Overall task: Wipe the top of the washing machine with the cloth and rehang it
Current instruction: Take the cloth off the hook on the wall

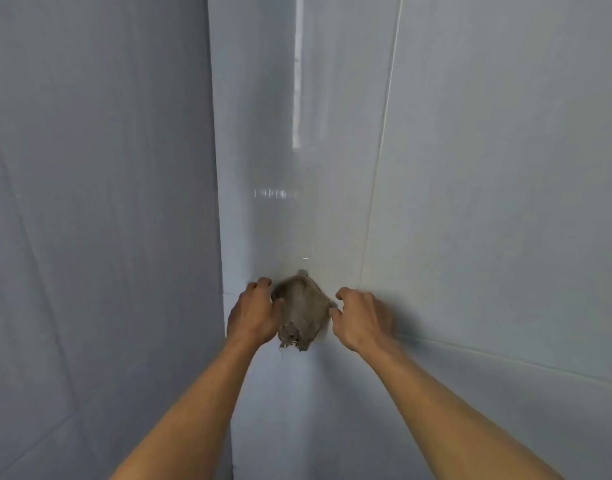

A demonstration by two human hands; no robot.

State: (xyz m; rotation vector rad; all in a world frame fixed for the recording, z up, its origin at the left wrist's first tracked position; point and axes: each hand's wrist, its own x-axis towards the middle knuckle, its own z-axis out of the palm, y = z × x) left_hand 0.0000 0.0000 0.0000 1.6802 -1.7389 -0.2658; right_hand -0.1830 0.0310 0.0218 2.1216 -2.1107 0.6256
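Head view: left hand point(254, 311) and right hand point(361, 318) pinch frayed grey-brown woven cloth point(301, 308) at small wall hook point(302, 273); seat it fully before releasing.

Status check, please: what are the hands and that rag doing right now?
Both hands pinching cloth's edges. Cloth against tiled wall, over hook. Nothing blocking.
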